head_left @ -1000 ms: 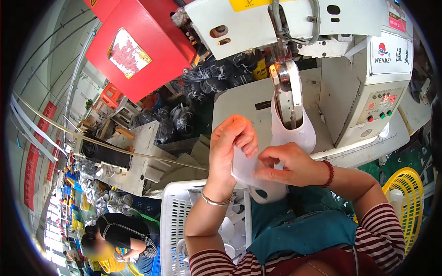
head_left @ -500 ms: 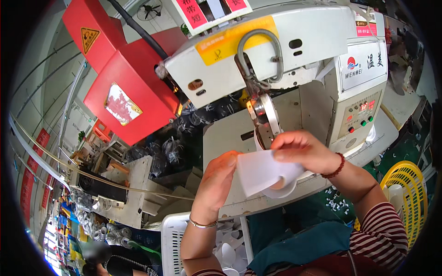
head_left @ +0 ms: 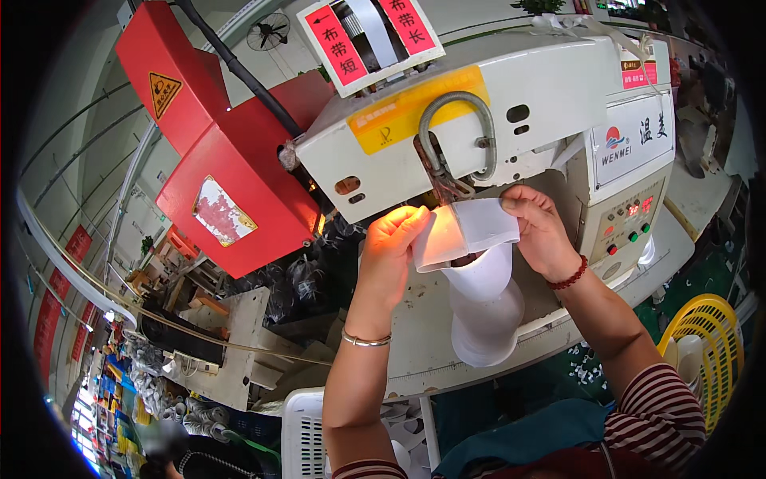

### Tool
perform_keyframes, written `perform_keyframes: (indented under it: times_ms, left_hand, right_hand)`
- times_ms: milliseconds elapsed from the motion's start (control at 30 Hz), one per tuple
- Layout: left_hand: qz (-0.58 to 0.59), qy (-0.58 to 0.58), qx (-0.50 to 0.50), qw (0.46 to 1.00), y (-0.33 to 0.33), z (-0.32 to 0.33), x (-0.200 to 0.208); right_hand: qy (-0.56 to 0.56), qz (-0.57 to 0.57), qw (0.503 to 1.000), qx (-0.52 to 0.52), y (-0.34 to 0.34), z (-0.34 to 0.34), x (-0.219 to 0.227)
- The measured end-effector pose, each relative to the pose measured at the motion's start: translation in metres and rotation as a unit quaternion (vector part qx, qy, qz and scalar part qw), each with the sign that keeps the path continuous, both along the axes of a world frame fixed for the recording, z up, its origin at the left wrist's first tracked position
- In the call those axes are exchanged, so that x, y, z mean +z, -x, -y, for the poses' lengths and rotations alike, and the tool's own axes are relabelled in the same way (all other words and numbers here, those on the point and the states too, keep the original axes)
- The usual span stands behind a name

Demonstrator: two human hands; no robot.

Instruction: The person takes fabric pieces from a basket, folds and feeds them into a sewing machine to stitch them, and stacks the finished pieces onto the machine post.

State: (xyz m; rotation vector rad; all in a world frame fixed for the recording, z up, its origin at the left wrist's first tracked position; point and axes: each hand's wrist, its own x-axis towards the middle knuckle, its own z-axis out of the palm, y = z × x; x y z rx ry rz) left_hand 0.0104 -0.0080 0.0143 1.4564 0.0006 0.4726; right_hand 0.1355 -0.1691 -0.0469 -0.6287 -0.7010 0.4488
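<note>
My left hand and my right hand pinch the two ends of a thin white sheet piece, fingers closed on its edges. They hold it up under the arm of a white machine, in front of its working head, which is mostly hidden behind the piece. A warm orange glow shows through its left half. Rounded white material hangs below, over the front of the machine table; whether it is joined to the held piece, I cannot tell. My left wrist wears a metal bangle, my right a dark red beaded bracelet.
A red machine housing stands at left of the arm. The control panel with lit display and buttons is at right. A white crate of white pieces is below, a yellow basket at lower right. A person is at lower left.
Both hands have moved up and farther forward with the white sheet piece, spreading it out. The working head is now covered, and the orange glow has appeared. My view has shifted slightly.
</note>
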Motion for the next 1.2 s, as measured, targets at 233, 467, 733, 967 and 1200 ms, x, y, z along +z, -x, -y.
perform_keyframes:
  times_ms: [233, 467, 733, 967, 1200]
  left_hand:
    - [-0.002, 0.051, -0.02, 0.998, -0.009, -0.012, -0.01]
    - [-0.014, 0.087, -0.036, 0.995, -0.016, -0.012, -0.007]
    - [-0.022, 0.097, -0.076, 0.992, -0.015, -0.018, -0.009]
    - [-0.023, 0.108, -0.079, 0.991, -0.015, -0.016, -0.009]
    - [-0.028, 0.114, -0.07, 0.991, -0.015, -0.012, -0.006]
  right_hand:
    - [-0.005, -0.066, 0.998, 0.002, 0.002, -0.01, 0.007]
    - [-0.011, -0.118, 0.993, 0.024, -0.005, -0.017, 0.003]
    - [0.021, -0.151, 0.986, 0.074, -0.004, -0.016, 0.005]
    - [0.015, -0.146, 0.986, 0.085, -0.006, -0.014, 0.002]
    - [0.024, -0.142, 0.987, 0.075, -0.004, -0.013, 0.004]
